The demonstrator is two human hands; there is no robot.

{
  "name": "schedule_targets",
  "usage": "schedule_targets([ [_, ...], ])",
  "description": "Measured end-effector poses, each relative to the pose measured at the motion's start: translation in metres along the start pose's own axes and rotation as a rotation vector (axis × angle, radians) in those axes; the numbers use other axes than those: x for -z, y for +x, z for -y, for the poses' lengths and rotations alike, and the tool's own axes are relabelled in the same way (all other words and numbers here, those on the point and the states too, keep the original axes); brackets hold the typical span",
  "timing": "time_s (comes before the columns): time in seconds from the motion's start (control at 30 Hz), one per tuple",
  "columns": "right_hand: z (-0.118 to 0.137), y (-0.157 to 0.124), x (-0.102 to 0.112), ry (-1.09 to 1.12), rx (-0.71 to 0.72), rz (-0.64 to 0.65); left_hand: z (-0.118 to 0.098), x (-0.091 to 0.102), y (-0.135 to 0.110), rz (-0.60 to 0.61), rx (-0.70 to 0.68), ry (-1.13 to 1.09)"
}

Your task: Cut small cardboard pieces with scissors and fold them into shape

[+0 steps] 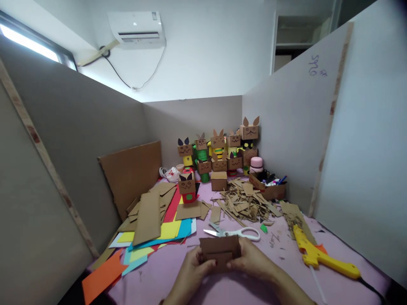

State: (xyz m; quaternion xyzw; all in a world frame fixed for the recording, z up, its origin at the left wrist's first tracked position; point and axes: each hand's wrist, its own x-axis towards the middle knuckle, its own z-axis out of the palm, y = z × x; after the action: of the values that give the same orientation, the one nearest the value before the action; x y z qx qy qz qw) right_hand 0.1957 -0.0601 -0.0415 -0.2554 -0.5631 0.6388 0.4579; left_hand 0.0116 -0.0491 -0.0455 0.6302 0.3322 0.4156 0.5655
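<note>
With the scissors [233,232] taken as the landmark, loose coloured paper sheets [144,250] and flat cardboard strips [149,217] are spread to their left on the pink tabletop [165,273]. Just in front of the scissors, on the person's side, a small folded cardboard piece [220,249] is held above the tabletop. Its left end is grasped by the left hand [190,271] and its right end by the right hand [254,260], with the fingers closed around its edges. The fold is probably best managed if the piece is kept level and pressed evenly from both ends, so that the flaps are squared up and the board is not crushed. Behind the scissors a scrap pile [244,204] is heaped, and to their right a yellow glue gun [318,254] is laid untouched.
</note>
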Motion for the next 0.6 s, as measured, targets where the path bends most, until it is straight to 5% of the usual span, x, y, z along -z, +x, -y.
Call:
schedule_targets([
  [0.17, -0.004, 0.003, 0.002, -0.052, 0.079, -0.098, -0.001, -0.002, -0.001, -0.146, 0.008, -0.069],
  [0.47, -0.007, 0.004, -0.004, 0.113, 0.082, 0.007, -0.005, -0.008, 0.0, -0.11, 0.103, -0.284],
  [0.6, -0.011, 0.007, 0.0, 0.071, 0.099, -0.134, -0.005, -0.005, 0.001, -0.168, 0.042, -0.277],
])
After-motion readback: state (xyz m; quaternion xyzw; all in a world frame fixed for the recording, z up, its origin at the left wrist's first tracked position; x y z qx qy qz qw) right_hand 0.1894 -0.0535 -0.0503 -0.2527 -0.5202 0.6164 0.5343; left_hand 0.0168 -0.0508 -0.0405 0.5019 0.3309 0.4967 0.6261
